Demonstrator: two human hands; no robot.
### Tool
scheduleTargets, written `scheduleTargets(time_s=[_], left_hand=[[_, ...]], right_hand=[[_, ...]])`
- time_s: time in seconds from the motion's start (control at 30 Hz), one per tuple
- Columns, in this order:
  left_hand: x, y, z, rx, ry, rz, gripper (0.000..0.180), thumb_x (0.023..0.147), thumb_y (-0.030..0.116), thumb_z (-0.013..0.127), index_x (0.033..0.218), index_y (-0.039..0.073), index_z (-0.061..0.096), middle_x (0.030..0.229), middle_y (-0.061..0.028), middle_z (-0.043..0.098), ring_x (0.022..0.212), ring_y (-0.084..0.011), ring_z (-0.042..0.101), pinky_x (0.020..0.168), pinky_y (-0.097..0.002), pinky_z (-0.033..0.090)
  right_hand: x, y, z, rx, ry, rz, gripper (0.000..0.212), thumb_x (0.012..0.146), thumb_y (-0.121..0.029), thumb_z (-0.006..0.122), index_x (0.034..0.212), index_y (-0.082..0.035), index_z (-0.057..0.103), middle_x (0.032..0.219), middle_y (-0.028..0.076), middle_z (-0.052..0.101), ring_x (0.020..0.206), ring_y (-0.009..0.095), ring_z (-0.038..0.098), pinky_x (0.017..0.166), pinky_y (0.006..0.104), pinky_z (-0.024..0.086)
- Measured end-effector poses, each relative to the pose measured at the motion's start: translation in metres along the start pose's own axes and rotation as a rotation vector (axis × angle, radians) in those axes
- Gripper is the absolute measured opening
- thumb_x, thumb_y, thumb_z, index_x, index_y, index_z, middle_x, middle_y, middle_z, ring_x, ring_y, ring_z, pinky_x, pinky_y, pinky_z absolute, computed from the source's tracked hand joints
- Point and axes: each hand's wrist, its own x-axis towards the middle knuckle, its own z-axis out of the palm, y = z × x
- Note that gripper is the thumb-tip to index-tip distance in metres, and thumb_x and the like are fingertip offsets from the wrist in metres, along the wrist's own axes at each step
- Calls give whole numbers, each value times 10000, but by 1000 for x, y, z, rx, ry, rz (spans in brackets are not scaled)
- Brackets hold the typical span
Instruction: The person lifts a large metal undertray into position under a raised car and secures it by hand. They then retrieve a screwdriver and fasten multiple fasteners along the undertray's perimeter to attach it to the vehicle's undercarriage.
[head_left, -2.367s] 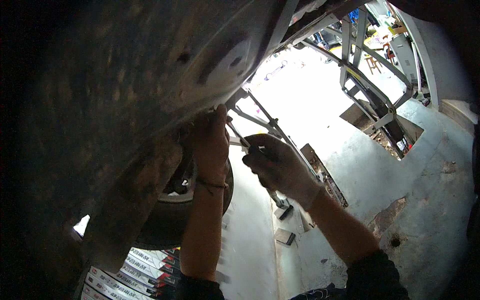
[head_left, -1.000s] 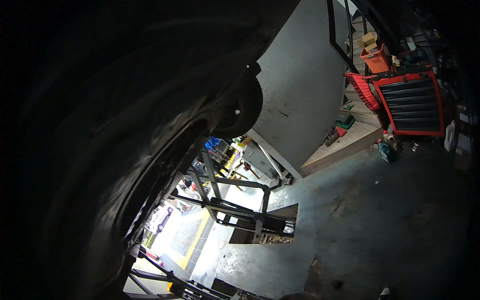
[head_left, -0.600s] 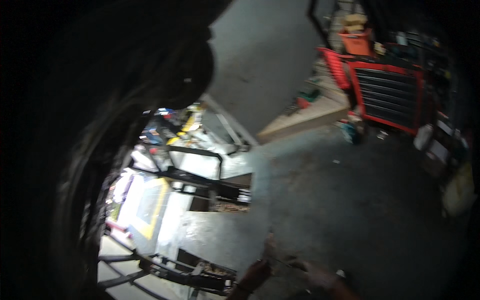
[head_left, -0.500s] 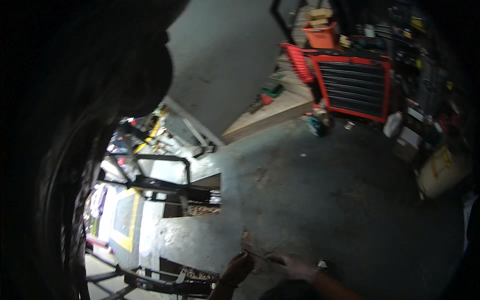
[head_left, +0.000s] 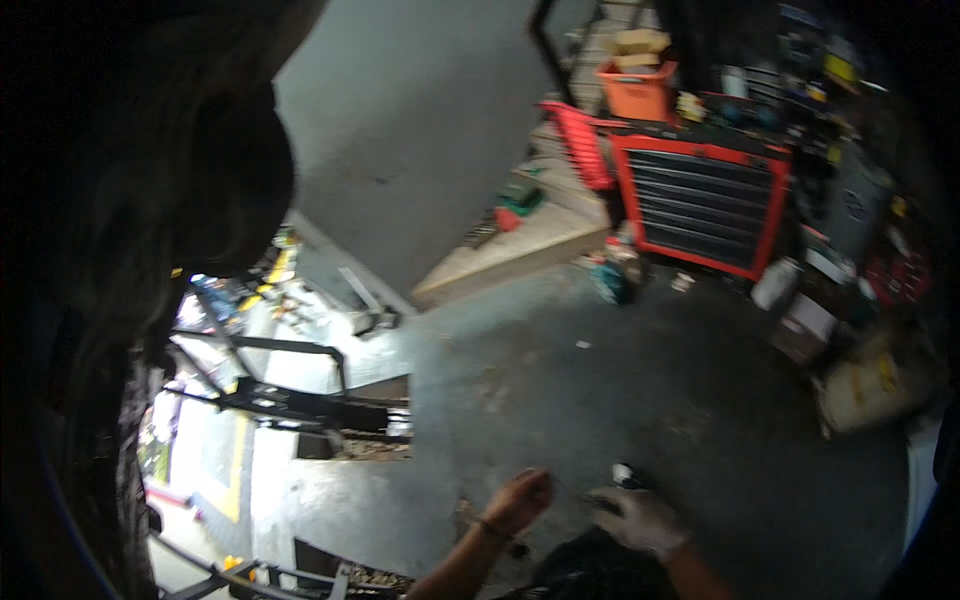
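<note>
My left hand (head_left: 522,500) is bare, with a dark band at the wrist. Its fingers are curled closed, and whatever they hold is too blurred to name. To its right, my right hand (head_left: 640,522) wears a pale glove. The gloved fingers are stretched toward the left hand, a small gap away, and I make out nothing in them. Both hands hang above the grey floor (head_left: 560,400), in front of my dark clothing (head_left: 600,565). A shoe tip (head_left: 625,474) shows just beyond the right hand.
A red tool cabinet (head_left: 700,205) with dark drawers stands ahead, near an orange crate (head_left: 638,92). Wooden steps (head_left: 520,265) carry green and red items. At left are floor openings (head_left: 355,445) and black metal frames (head_left: 290,400). A dark bulk (head_left: 190,180) fills the upper left.
The thin rod spanning both hands earlier is no longer distinguishable. My right hand has opened its fingers, and my left hand sits farther right in view. The view itself has shifted.
</note>
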Motion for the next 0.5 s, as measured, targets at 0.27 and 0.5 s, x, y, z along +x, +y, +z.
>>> scheduleTargets(time_s=[0.27,0.5], left_hand=[[62,101,20,161,-209,-4,166,1107,222,535,1052,71,579,783,52,410,682,-88,381,644,-263,366],[42,179,15,347,-133,94,183,1088,230,579,1089,52,621,794,31,510,660,-70,423,574,-255,355]], right_hand=[[102,-70,-92,-71,-169,-22,430,959,-211,681,1356,-50,657,1261,190,722,1130,311,709,986,401,537],[202,-124,-132,-162,-453,-166,445,946,-284,658,1301,-18,690,1200,167,743,1065,244,713,926,376,534]])
